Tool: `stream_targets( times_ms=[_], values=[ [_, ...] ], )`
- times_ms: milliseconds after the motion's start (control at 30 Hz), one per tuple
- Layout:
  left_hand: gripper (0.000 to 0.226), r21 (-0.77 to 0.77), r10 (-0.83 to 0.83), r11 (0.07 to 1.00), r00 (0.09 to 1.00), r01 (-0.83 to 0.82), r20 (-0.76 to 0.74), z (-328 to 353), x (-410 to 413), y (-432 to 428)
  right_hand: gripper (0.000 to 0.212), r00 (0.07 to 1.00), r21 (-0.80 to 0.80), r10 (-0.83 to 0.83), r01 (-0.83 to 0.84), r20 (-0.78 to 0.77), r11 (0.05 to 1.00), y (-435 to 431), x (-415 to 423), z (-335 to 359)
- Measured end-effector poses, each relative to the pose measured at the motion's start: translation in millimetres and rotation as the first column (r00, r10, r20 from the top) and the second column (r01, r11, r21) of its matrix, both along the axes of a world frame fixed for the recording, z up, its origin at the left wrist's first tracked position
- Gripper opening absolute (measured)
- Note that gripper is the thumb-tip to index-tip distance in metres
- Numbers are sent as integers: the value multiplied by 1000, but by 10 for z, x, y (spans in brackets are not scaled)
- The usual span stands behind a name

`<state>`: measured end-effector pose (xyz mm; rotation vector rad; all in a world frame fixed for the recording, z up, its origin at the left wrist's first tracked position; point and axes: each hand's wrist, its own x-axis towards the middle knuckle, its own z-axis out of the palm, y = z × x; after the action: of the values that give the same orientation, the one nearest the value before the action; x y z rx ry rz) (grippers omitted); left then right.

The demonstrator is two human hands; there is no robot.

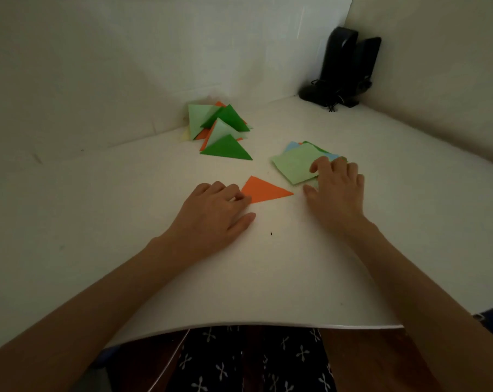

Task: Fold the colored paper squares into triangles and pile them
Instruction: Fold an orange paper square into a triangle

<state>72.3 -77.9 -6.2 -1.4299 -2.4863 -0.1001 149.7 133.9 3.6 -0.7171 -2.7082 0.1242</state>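
A folded orange triangle lies flat on the white table in the middle. My left hand rests beside it, bent fingertips pressing its left corner and thumb spread apart on the table. My right hand lies to the triangle's right; its fingertips rest on the top light green square of the stack of unfolded squares, thumb out to the left. Blue, orange and dark green sheets peek from under that square. A loose pile of folded triangles, green, light green and orange, sits farther back by the wall.
White walls close the table at the back and right. Two black speakers with cables stand in the far right corner. The table's near edge is just above my lap. A small dark speck marks the tabletop.
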Motion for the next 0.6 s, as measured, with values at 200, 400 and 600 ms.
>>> stream_targets(
  times_ms=[200,400,600],
  values=[
    [44,5,-7,1000,1000,7,-4,-17,37,-23,40,791,-19,612,-611,12,791,-257,72,-67],
    [45,-41,-14,999,994,9,-109,58,-17,-362,43,845,-18,534,-534,34,845,-292,62,-76],
    [45,18,-5,1000,999,6,-54,42,61,-287,29,904,-60,427,-425,22,903,-416,-32,6]
  ],
)
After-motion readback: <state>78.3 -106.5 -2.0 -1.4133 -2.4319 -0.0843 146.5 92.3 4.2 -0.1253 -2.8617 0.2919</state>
